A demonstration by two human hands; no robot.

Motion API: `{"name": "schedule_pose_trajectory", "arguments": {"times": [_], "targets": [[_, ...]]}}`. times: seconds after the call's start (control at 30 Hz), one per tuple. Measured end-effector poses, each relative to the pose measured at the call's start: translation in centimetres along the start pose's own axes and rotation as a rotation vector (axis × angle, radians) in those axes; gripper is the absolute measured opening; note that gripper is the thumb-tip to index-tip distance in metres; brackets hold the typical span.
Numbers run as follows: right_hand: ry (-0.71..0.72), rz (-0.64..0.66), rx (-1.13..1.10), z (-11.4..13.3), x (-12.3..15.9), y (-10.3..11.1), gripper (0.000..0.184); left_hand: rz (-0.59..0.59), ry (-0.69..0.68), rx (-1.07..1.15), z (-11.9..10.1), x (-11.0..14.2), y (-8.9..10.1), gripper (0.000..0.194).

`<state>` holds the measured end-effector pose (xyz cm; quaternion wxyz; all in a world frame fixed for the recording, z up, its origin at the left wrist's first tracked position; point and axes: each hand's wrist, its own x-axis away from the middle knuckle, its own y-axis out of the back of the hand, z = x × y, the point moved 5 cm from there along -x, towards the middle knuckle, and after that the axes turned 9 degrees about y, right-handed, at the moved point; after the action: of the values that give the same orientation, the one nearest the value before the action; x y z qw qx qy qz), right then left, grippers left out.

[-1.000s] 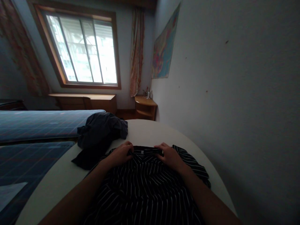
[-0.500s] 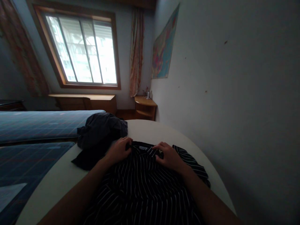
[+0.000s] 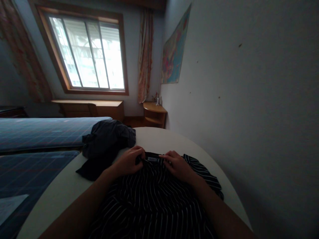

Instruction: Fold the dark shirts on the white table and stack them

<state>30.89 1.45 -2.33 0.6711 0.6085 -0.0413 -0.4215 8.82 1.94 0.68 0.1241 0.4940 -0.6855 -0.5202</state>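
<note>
Left hand [image 3: 131,161]: fingers pinched on collar edge. Right hand [image 3: 177,166]: fingers closed on collar's opposite side, pale label between. Striped shirt [image 3: 157,192]: thin, creased black cloth, fine pale stripes; lies on round, smooth, pale surface [image 3: 164,137], collar toward window [image 3: 87,53], long axis running from wearer toward window side. Crumpled dark clothing [image 3: 106,139] beside left hand.

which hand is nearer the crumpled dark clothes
Left. The left hand, on the striped garment, is just beside the crumpled dark clothes; the right hand is farther off, toward the wall.
</note>
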Motion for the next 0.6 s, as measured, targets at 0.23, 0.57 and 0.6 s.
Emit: {"name": "schedule_pose_trajectory", "arguments": {"times": [0.23,0.57,0.6], "targets": [[0.003,0.008,-0.036,0.1,0.1,-0.4,0.025,0.028,-0.023,-0.049,-0.7,0.2,-0.2,0.017],[0.075,0.017,0.127,0.8,0.4,2.8,0.008,0.096,-0.037,-0.213,-1.0,0.3,0.6,0.019],[0.075,0.022,0.133,0.9,0.4,3.2,0.008,0.106,-0.036,-0.229,-1.0,0.3,0.6,0.019]]}}
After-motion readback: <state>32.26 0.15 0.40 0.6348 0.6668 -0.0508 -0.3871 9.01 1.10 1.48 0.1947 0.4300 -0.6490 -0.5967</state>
